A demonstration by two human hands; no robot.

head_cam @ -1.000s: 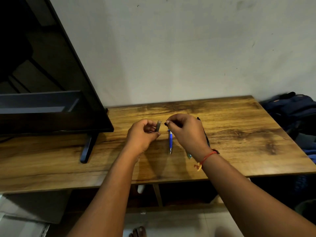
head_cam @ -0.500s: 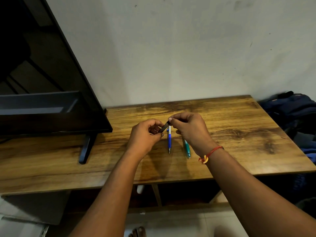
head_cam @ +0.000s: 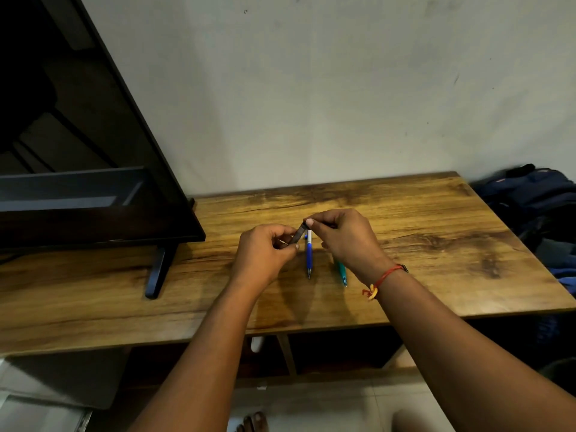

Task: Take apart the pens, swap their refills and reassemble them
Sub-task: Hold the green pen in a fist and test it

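Looks like a living room in a home. Has a flat black television (head_cam: pixel 93 188) standing on slim feet at the left end of a wood-grain table (head_cam: pixel 436 219), set against a plain scuffed wall (head_cam: pixel 311 88). Keeps a dark blue backpack (head_cam: pixel 536 191) slumped just off the right edge. Shows pale floor tiles (head_cam: pixel 343 406) below the near edge, with bare toes (head_cam: pixel 254 424) on them.

Dim, warm light from above leaves soft shadows on the table (head_cam: pixel 436 219) under the left hand (head_cam: pixel 265 254) and right hand (head_cam: pixel 349 241). The wide lens bows the table's edges; the dark screen (head_cam: pixel 93 145) reflects faintly.
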